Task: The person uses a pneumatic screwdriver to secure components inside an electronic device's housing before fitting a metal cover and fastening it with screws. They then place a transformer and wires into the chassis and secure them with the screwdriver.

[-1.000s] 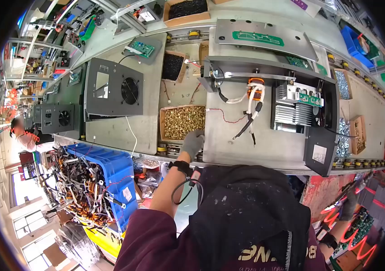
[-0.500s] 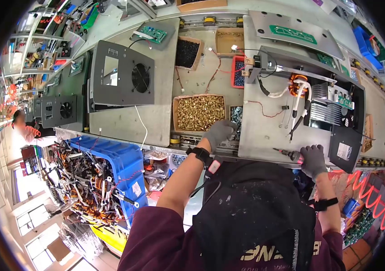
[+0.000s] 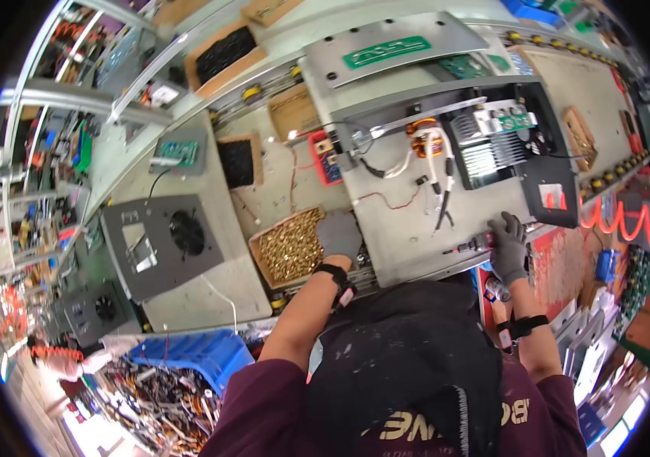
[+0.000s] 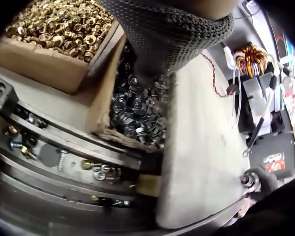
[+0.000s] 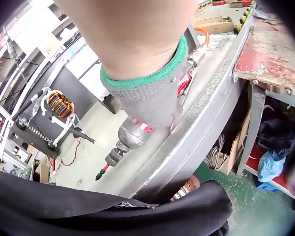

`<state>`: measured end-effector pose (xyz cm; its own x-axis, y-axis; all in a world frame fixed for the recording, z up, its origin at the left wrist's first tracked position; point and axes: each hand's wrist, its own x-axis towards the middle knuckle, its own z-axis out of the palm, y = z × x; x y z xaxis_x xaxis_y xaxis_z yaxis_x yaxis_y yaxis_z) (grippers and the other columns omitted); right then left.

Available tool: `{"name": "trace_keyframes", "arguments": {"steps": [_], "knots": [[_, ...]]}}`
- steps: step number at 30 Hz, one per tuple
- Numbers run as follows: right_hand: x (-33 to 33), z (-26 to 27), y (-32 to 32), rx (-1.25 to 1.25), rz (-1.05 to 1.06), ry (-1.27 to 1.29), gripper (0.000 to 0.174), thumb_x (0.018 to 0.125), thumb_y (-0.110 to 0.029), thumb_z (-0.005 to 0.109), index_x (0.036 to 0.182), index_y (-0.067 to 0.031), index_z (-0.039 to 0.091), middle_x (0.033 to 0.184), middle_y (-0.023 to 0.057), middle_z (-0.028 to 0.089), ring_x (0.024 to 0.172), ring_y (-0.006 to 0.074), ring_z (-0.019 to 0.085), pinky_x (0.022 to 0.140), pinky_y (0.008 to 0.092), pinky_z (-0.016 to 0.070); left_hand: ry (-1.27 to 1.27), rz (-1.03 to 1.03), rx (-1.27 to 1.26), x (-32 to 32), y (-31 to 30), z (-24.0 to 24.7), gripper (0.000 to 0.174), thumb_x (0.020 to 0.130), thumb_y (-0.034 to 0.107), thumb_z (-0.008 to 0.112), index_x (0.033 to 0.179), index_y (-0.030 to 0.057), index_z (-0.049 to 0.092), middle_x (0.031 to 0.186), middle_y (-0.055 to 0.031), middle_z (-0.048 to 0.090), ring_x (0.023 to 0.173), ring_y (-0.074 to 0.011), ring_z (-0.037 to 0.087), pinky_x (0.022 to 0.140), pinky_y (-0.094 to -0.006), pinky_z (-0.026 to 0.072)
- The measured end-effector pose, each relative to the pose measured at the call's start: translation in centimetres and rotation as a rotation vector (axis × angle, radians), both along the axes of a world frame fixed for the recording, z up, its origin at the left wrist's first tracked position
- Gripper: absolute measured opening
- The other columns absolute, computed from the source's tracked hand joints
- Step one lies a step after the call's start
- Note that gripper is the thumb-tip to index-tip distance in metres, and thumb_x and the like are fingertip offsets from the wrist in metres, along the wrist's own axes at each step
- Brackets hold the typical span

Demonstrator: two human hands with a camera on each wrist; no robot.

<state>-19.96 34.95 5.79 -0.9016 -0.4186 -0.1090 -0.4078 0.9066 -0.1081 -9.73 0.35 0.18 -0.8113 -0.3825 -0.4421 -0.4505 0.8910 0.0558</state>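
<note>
My gloved left hand (image 3: 340, 234) is beside the carton of gold screws (image 3: 291, 247). In the left wrist view, the glove (image 4: 167, 37) reaches down into a narrow carton of dark screws (image 4: 137, 113); its fingertips are hidden and blurred there. At the work surface's front edge, my gloved right hand (image 3: 508, 247) grips a power screwdriver (image 3: 473, 244). The right wrist view has the screwdriver (image 5: 132, 135) lying low over the metal plate, its dark bit pointing away from the hand (image 5: 150, 101).
An open dark housing (image 3: 553, 179) with a copper coil (image 3: 425, 139) and heatsink sits behind the right hand. Left of the cartons is a fan panel (image 3: 159, 244). A blue bin (image 3: 188, 356) of cables stands at lower left, and rollers line the table edge.
The right hand has come up from the lower right to the plate's front edge with the screwdriver. The left hand has moved from the front edge to the screw cartons. The head view has turned.
</note>
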Motion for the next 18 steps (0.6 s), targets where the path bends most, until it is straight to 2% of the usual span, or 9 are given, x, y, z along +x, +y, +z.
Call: {"name": "trace_keyframes", "arguments": {"steps": [2, 3, 5, 8, 10, 13, 16, 17, 18], "knots": [[0.8, -1.8, 0.8, -0.257, -0.408, 0.115, 0.063, 0.070, -0.017, 0.063, 0.129, -0.0062, 0.043, 0.127, 0.0196, 0.043, 0.121, 0.0374, 0.038, 0.103, 0.0425, 0.0310, 0.008, -0.011, 0.018, -0.5, -0.1, -0.1, 0.023, 0.083, 0.024, 0.053, 0.095, 0.0104, 0.068, 0.097, -0.0094, 0.063, 0.095, -0.0253, 0.062, 0.077, -0.0379, 0.0482], [0.6, -2.9, 1.0, -0.257, -0.421, 0.129, 0.063, 0.070, -0.017, 0.063, 0.129, -0.0062, 0.043, 0.127, 0.0196, 0.043, 0.121, 0.0374, 0.038, 0.103, 0.0425, 0.0310, -0.035, 0.000, 0.027, -0.5, -0.3, 0.1, 0.023, 0.084, 0.023, 0.053, 0.096, 0.0100, 0.068, 0.098, -0.0098, 0.063, 0.094, -0.0257, 0.062, 0.078, -0.0380, 0.0483], [-0.6, -4.3, 0.7, -0.521, -1.375, -0.126, 0.080, 0.072, -0.035, 0.069, 0.132, 0.0036, 0.033, 0.128, 0.0249, 0.041, 0.120, 0.0382, 0.040, 0.100, 0.0416, 0.0368, -0.072, 0.001, 0.028, -0.6, -0.2, 0.2, 0.024, 0.084, 0.023, 0.053, 0.097, 0.0095, 0.067, 0.099, -0.0103, 0.063, 0.094, -0.0262, 0.062, 0.078, -0.0381, 0.0483], [-2.2, -5.5, -0.6, -0.385, -1.432, -0.175, 0.094, 0.066, -0.045, 0.072, 0.131, 0.0089, 0.031, 0.125, 0.0258, 0.045, 0.115, 0.0327, 0.047, 0.098, 0.0393, 0.0394, -0.072, -0.052, -0.024, -0.2, -0.2, -0.2, 0.024, 0.084, 0.022, 0.053, 0.098, 0.0087, 0.066, 0.102, -0.0130, 0.061, 0.093, -0.0283, 0.062, 0.077, -0.0375, 0.0491], [-2.4, -1.8, -3.8, -0.208, -1.485, -0.178, 0.095, 0.062, -0.053, 0.072, 0.124, 0.0116, 0.040, 0.127, 0.0261, 0.045, 0.113, 0.0311, 0.050, 0.096, 0.0372, 0.0409, -0.080, -0.053, -0.007, 0.0, -0.2, 0.6, 0.025, 0.085, 0.023, 0.052, 0.100, 0.0087, 0.065, 0.104, -0.0114, 0.061, 0.096, -0.0264, 0.061, 0.078, -0.0378, 0.0480], [-3.0, -3.2, -2.9, -0.280, -1.447, -0.197, 0.089, 0.061, -0.043, 0.071, 0.124, 0.0124, 0.039, 0.118, 0.0234, 0.050, 0.107, 0.0301, 0.052, 0.092, 0.0369, 0.0433, -0.101, -0.016, 0.013, 0.2, -0.7, 2.3, 0.028, 0.084, 0.026, 0.054, 0.103, 0.0064, 0.063, 0.100, -0.0097, 0.063, 0.095, -0.0254, 0.062, 0.078, -0.0383, 0.0475], [-3.4, -4.1, -1.9, -0.463, -1.544, -0.150, 0.080, 0.061, -0.023, 0.070, 0.124, 0.0106, 0.034, 0.098, 0.0167, 0.058, 0.087, 0.0248, 0.058, 0.074, 0.0357, 0.0501, 0.271, 0.368, 0.748, 1.5, -2.6, 4.2, 0.030, 0.083, 0.020, 0.059, 0.106, 0.0010, 0.058, 0.075, -0.0057, 0.060, 0.076, -0.0165, 0.060, 0.067, -0.0298, 0.0470], [-2.9, -4.4, -1.8, -0.645, -1.619, -0.064, 0.074, 0.063, -0.019, 0.070, 0.123, 0.0080, 0.035, 0.092, 0.0141, 0.058, 0.078, 0.0222, 0.060, 0.062, 0.0342, 0.0521, 0.271, 0.362, 0.744, 1.6, -2.7, 4.5, 0.030, 0.083, 0.020, 0.059, 0.106, 0.0010, 0.058, 0.075, -0.0057, 0.060, 0.076, -0.0165, 0.060, 0.067, -0.0298, 0.0470], [-1.9, -4.3, -1.6, -0.644, -1.623, -0.065, 0.074, 0.063, -0.019, 0.070, 0.123, 0.0080, 0.035, 0.092, 0.0141, 0.058, 0.078, 0.0222, 0.060, 0.062, 0.0342, 0.0521, 0.289, 0.533, 1.149, 1.5, -2.5, 6.2, 0.025, 0.083, 0.016, 0.058, 0.103, 0.0004, 0.057, 0.078, -0.0052, 0.058, 0.074, -0.0147, 0.056, 0.065, -0.0286, 0.0451]]}}
